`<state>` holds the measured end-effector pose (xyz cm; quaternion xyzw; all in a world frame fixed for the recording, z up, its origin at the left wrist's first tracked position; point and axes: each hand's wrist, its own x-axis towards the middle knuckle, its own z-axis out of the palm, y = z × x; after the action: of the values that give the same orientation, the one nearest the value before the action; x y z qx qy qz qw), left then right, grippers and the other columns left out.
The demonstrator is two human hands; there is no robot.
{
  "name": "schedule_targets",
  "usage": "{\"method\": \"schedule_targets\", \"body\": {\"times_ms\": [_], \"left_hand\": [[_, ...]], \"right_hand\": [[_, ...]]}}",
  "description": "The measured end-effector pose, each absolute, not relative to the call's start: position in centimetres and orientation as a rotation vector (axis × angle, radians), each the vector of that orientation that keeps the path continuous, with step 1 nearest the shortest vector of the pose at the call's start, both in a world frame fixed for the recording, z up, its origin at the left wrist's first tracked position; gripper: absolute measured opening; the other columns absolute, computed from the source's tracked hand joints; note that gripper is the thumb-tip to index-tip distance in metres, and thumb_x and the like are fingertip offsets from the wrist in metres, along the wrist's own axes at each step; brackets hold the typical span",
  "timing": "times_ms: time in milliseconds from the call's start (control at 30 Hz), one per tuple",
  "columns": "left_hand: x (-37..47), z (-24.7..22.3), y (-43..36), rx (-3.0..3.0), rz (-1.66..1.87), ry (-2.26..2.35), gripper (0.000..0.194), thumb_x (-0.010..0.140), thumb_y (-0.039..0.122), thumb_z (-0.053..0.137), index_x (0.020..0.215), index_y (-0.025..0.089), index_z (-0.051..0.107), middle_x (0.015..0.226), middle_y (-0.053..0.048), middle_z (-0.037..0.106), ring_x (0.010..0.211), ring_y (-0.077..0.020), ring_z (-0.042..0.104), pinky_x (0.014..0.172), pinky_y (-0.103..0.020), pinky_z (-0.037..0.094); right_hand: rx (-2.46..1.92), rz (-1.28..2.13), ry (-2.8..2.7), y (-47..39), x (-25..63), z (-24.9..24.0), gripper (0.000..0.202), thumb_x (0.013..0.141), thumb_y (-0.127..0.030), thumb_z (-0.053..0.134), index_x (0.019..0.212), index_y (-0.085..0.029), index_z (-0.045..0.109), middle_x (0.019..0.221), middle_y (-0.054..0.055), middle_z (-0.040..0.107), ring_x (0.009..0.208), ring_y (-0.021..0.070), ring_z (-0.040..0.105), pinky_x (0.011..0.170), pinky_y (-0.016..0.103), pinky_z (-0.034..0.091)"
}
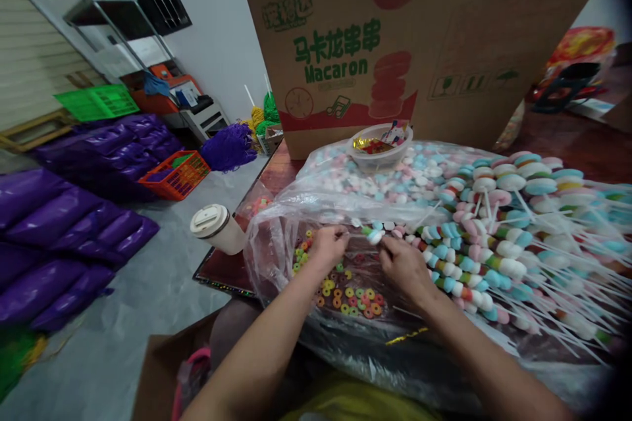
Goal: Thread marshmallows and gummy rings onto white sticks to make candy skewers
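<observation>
My right hand [402,266] pinches a short candy skewer [375,235], with blue, white and green pieces showing at its left end. My left hand [332,243] is closed at the fingertips just left of that end; what it holds is too small to make out. Below and between my hands, colourful ring candies [350,299] lie scattered on clear plastic. To the right are piled finished-looking marshmallow skewers [503,243], their white sticks pointing right. Loose pastel marshmallows [419,177] spread over the plastic sheet [286,210] behind my hands.
A large cardboard box [340,112] stands at the back of the table. In front of it, a plastic bowl [379,156] holds shiny wrappers. A lidded cup [220,230] stands at the table's left edge. Purple bags [59,230] and an orange basket [176,177] lie on the floor.
</observation>
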<state>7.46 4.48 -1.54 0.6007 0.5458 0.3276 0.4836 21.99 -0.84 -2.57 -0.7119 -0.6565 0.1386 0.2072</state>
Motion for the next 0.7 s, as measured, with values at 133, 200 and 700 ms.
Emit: {"method": "schedule_targets", "body": {"times_ms": [133, 200, 700], "left_hand": [[8.6, -1.2, 7.0, 1.569, 0.784, 1.373, 0.008, 0.061, 0.005, 0.059, 0.056, 0.011, 0.06, 0.069, -0.001, 0.058, 0.084, -0.017, 0.056, 0.067, -0.021, 0.041], [8.0, -1.3, 6.9, 1.566, 0.777, 1.372, 0.006, 0.063, 0.008, 0.06, 0.059, 0.012, 0.06, 0.064, -0.001, 0.058, 0.076, -0.0163, 0.058, 0.065, -0.022, 0.043], [6.5, 1.2, -3.1, 0.547, 0.956, 0.804, 0.022, 0.058, 0.023, 0.074, 0.073, 0.011, 0.064, 0.067, -0.003, 0.064, 0.055, -0.0086, 0.057, 0.054, -0.019, 0.044]], "right_hand": [[-2.025, 0.389, -1.813, 2.5, 22.7, -2.5, 0.026, 0.08, -0.019, 0.036, 0.085, -0.014, 0.061, 0.075, 0.01, 0.062, 0.072, 0.0182, 0.057, 0.061, 0.027, 0.037], [-1.976, 0.413, -1.831, 1.8, 22.9, -2.5, 0.024, 0.079, -0.019, 0.039, 0.083, -0.014, 0.062, 0.075, 0.009, 0.063, 0.072, 0.0173, 0.057, 0.062, 0.026, 0.038], [-1.143, 1.008, -1.158, -6.2, 18.0, 0.5, 0.027, 0.075, -0.037, 0.055, 0.094, -0.018, 0.054, 0.087, 0.003, 0.061, 0.081, 0.0157, 0.054, 0.075, 0.028, 0.044]]}}
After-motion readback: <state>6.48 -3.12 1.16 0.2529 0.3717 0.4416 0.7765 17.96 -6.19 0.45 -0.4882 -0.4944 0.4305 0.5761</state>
